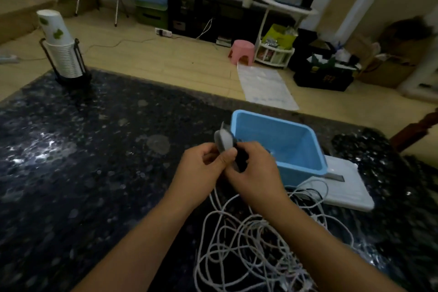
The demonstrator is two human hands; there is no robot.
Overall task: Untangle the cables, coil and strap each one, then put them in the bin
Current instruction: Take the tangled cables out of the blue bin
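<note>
My left hand (201,168) and my right hand (256,170) meet just in front of the blue bin (305,166). Together they hold a small bundle: a grey rounded piece (224,140) sticks up above my left thumb, and a black part (241,159) sits between the fingers of both hands. What exactly the bundle is stays blurred. Below my wrists a tangle of white cables (256,239) lies spread on the dark speckled table (94,173), with a strand rising toward my hands. The bin's inside looks bare from here.
A white flat board (348,189) lies under and beside the bin at the right. A stack of paper cups in a black holder (64,54) stands at the table's far left corner. Beyond the table is a cluttered floor with a pink stool (241,51).
</note>
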